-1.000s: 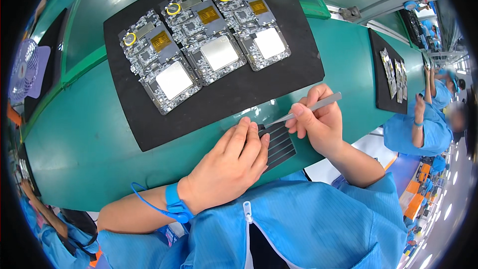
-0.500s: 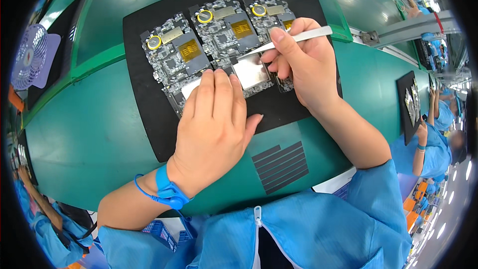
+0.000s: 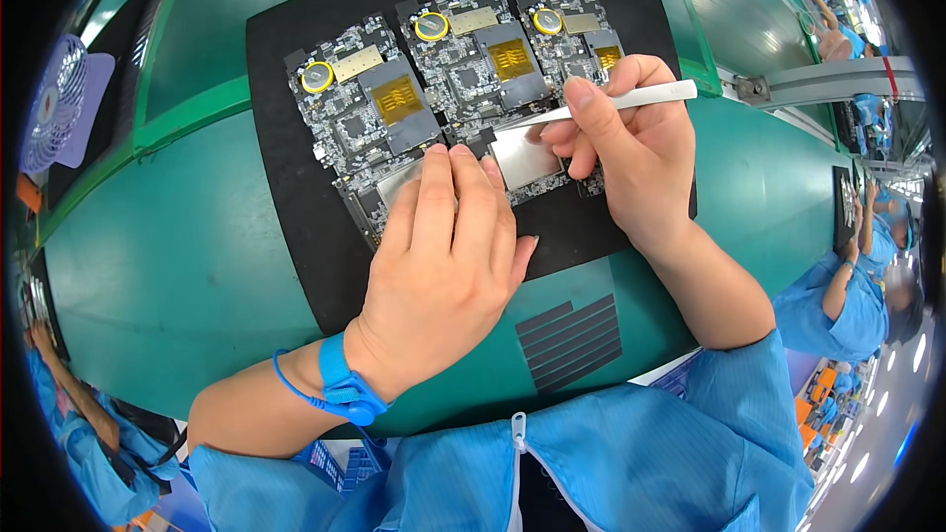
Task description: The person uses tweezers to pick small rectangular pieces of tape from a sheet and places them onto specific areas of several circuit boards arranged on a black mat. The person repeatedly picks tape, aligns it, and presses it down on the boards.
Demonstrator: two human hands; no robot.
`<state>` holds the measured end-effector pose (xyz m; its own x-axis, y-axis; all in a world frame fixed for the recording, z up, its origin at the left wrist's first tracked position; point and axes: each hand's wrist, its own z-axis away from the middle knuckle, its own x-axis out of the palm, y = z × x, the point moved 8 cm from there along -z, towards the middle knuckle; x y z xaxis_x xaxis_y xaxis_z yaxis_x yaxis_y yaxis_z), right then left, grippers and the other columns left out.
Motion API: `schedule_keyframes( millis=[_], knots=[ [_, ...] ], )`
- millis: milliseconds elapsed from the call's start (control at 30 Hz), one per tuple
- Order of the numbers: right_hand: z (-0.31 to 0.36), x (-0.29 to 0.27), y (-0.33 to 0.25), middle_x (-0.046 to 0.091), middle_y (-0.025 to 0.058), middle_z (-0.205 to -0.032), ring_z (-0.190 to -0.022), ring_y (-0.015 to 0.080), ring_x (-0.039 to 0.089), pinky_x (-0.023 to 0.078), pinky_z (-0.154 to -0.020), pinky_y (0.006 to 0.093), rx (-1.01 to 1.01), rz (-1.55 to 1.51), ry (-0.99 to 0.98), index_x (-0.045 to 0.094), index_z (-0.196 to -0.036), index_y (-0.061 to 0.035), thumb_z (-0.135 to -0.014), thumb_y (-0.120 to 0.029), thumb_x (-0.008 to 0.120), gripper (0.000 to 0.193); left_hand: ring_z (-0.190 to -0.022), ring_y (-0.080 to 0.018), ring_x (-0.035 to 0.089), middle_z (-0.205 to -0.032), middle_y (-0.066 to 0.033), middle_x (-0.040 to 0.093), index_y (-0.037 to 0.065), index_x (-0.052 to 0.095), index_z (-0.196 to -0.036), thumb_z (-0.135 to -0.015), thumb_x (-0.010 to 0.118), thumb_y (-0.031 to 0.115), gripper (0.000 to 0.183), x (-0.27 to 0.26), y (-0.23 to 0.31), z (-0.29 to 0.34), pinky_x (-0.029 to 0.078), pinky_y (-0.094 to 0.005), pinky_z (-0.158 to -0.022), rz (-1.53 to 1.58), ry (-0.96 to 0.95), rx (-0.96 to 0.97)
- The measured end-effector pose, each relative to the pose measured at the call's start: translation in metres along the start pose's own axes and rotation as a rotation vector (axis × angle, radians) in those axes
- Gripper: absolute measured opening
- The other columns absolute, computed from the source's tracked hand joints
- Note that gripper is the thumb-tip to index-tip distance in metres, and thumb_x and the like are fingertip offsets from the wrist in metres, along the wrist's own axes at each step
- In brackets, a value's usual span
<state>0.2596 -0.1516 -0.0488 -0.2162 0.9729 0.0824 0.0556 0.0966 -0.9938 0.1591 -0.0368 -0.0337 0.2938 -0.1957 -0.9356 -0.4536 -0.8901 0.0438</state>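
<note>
Circuit boards, three of them, are lying side by side on the black mat. Left hand is pressing flat, fingers together, covering their near edges; right hand is pinching tweezers, tips hidden below its fingers.

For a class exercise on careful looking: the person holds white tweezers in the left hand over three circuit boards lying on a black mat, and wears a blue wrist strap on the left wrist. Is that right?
Not quite. The head view shows the white tweezers in the right hand, not the left. The left hand rests its fingertips on the circuit boards. The rest stands: three boards lie on the black mat, and the blue wrist strap is on the left wrist.
</note>
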Motion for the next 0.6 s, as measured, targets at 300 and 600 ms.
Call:
schedule_keyframes(
  millis=[300,600],
  knots=[
    [0.001,0.002,0.0,0.061,0.0075,-0.067,-0.055,0.0053,0.06,0.046,-0.044,0.0159,-0.029,-0.001,-0.014,0.041,-0.094,-0.0042,-0.09,-0.009,0.063,0.023,-0.106,-0.035,0.051,-0.124,-0.0234,0.051,-0.007,0.06,-0.106,-0.065,0.075,0.023,0.053,-0.002,-0.007,-0.004,0.046,-0.0406,-0.084,0.15,0.028,-0.009],
    [0.013,0.006,-0.014,0.06,0.0058,-0.072,-0.058,0.0051,0.059,0.046,-0.045,0.0164,-0.309,0.271,-0.002,0.041,-0.093,-0.0027,-0.089,-0.006,0.063,0.023,-0.108,-0.0343,0.05,-0.127,-0.0241,0.049,-0.006,0.058,-0.104,-0.064,0.074,0.021,0.051,-0.002,-0.008,-0.007,0.044,-0.0417,-0.088,0.199,-0.018,0.032]
  ],
)
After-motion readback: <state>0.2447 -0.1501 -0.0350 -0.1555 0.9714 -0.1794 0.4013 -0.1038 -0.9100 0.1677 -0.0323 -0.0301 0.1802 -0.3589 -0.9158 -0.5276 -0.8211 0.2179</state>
